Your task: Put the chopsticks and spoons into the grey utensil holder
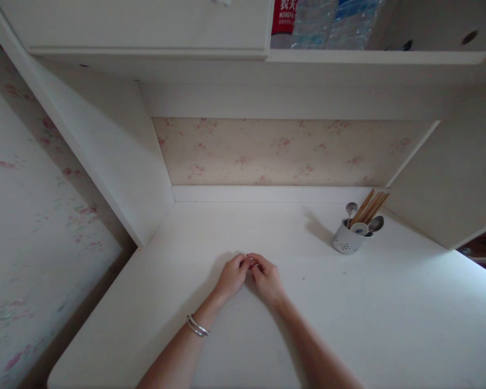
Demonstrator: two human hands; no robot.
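Note:
My left hand (pixel 234 275) and my right hand (pixel 267 278) meet above the middle of the white desk (pixel 243 335). Both are closed, with the fingertips pinched together and touching. Whatever lies between them, if anything, is too small and too covered by the fingers to make out. A silver bracelet (pixel 197 326) circles my left wrist. To the right of my hands stands a white utensil holder (pixel 347 241). It carries wooden chopsticks (pixel 370 208), metal spoons (pixel 376 224) and a white spoon (pixel 359 229).
Overhead runs a white cabinet (pixel 154 27) with an open shelf (pixel 376 56) holding plastic bottles (pixel 332 24). White side panels (pixel 113 146) bound the desk left and right. Behind it is a flowered back wall (pixel 283 154). Tiny dark specks (pixel 303 279) lie right of my hands.

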